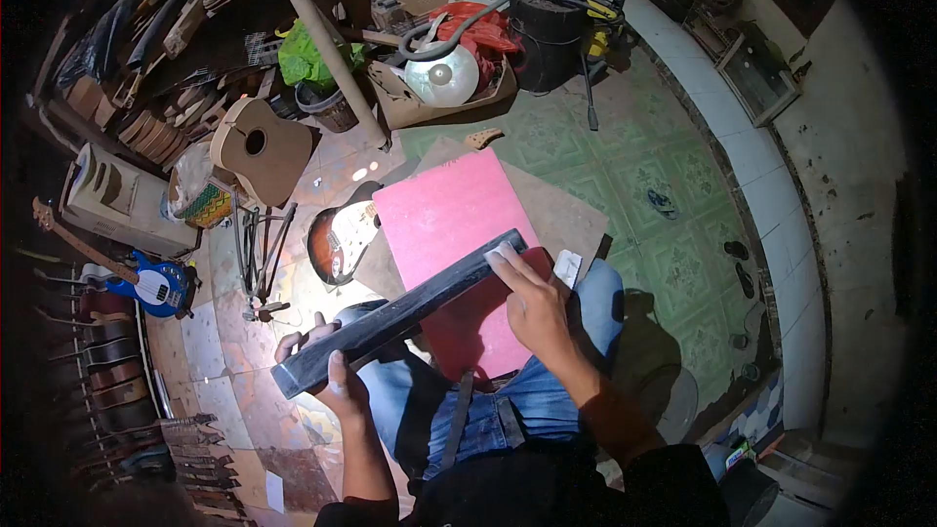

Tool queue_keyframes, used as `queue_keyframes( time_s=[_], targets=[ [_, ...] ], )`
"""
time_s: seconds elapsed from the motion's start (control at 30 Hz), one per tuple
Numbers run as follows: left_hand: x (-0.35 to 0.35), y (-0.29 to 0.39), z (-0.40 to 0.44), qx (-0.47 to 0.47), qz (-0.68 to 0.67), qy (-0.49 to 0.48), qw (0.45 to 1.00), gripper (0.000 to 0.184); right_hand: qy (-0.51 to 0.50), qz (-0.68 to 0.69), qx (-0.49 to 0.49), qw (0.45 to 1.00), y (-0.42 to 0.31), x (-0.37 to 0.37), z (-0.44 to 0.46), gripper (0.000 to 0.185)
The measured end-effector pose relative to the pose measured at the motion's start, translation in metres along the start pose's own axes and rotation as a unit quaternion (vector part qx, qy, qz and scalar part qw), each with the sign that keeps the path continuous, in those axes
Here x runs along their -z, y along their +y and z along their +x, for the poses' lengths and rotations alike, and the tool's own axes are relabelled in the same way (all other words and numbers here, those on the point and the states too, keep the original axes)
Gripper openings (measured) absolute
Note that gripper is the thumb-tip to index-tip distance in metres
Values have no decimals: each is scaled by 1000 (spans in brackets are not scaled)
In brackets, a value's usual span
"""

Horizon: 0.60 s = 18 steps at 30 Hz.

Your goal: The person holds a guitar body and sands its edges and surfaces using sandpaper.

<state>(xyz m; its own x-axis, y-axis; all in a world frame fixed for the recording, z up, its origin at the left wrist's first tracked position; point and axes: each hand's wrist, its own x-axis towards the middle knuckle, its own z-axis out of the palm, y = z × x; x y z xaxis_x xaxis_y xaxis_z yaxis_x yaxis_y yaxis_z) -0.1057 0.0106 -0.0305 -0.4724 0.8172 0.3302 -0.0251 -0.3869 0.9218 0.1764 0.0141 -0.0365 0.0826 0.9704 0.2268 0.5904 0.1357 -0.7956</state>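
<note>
A long dark bar [405,304], smooth and straight-edged, is held at a slant above my lap. My left hand [327,363] wraps its lower left end, with the thumb on the near side and the fingers on the far side. At the upper right end, my right hand [532,298] presses its fingertips on the bar's top; its thumb is hidden. Underneath lies a pink board [444,200], partly shaded red by the bar and my arms. A sunburst electric guitar body [342,239] with a white pickguard is on the floor beside the board.
An acoustic guitar body [256,141] stands at the left, near a black metal stand [256,259]. A blue bass guitar [156,285] is farther left. A cardboard box [429,115] and a black bucket [547,39] stand ahead. A sandal [662,203] lies on the green tiles.
</note>
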Motion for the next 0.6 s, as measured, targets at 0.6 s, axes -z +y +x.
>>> queue_keyframes(
  time_s=[0.6],
  targets=[
    [46,-27,1,27,-58,-3,998,72,6,29,9,1000,8,-1,3,61]
  ],
)
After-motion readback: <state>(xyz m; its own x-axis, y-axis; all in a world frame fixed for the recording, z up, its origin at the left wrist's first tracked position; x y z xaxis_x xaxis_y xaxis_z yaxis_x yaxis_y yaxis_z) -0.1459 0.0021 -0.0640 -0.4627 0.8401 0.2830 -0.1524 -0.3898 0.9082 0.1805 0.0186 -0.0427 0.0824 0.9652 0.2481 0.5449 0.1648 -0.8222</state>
